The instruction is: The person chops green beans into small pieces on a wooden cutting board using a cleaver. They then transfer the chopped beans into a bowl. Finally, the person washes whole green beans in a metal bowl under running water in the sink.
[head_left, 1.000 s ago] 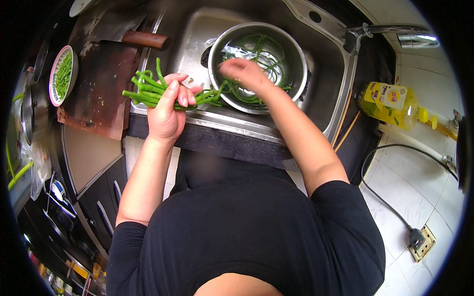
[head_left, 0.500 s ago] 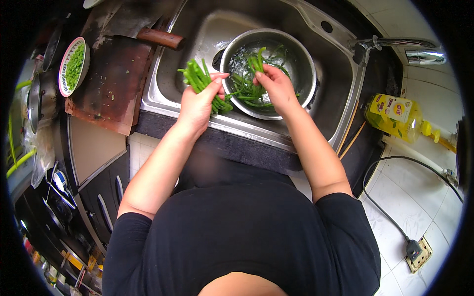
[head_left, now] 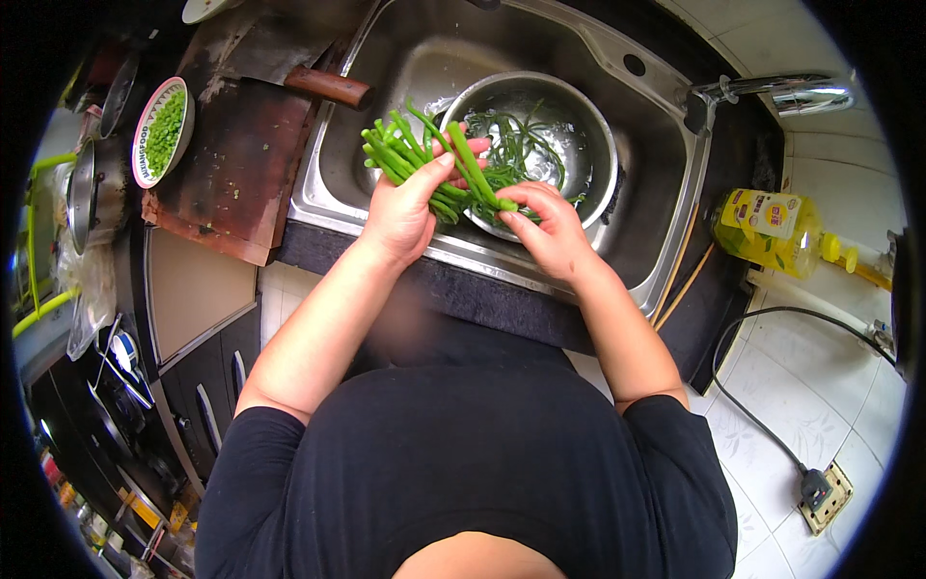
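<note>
Over the steel sink (head_left: 666, 183), the person's left hand (head_left: 405, 207) closes its grip around a bundle of green stalks (head_left: 424, 159), holding them level above the near rim, with the cut ends fanning out toward the left basin. The right hand (head_left: 550, 227) pinches the other end of the same stalks between thumb and fingertips, just above the edge of a round metal bowl (head_left: 593, 145) that stands in the sink and holds more green stalks in water. Both grips are closed on the bundle.

Left of the sink, a worn wooden cutting board (head_left: 231, 174) lies on the table, with a cleaver's brown handle (head_left: 328, 87) reaching toward the basin. A small bowl of chopped greens (head_left: 162, 130) sits further left. A yellow bottle (head_left: 767, 227) lies on the right side, near the tap (head_left: 781, 92).

The likely trouble is loose stalks: the bundle is wet and splayed, so a slack left grip could let a few slide out into the bare basin rather than the bowl. A hard pull by the right hand might also snap or bruise thin stalks. Dripping water could reach the table edge and the floor below.
</note>
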Motion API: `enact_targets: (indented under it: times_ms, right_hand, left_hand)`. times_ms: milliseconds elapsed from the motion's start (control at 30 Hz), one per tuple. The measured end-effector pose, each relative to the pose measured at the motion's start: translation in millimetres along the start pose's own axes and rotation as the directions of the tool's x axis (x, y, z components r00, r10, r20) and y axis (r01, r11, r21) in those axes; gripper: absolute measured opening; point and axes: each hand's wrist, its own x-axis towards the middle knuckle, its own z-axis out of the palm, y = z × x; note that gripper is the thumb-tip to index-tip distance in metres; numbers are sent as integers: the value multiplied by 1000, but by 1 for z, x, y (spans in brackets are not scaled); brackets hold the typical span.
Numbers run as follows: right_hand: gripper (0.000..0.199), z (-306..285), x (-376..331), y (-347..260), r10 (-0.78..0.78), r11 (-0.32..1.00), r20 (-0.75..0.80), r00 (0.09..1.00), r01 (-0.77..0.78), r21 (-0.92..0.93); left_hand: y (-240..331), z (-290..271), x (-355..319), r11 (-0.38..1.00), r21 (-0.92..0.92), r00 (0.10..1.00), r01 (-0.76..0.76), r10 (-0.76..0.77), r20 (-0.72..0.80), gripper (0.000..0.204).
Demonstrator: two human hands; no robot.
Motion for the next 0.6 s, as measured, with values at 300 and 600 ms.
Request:
enact_targets:
  times_ms: [300,600]
  right_hand:
    - [21,-1,-14,6,-19,1000,-12,1000,19,-22]
    - [26,-1,-8,-8,-105,935,-367,924,218,281]
  left_hand:
    - [13,-2,-1,990,21,990,-141,140,31,33]
    - [14,-8,-6,941,184,959,-283,281,34,21]
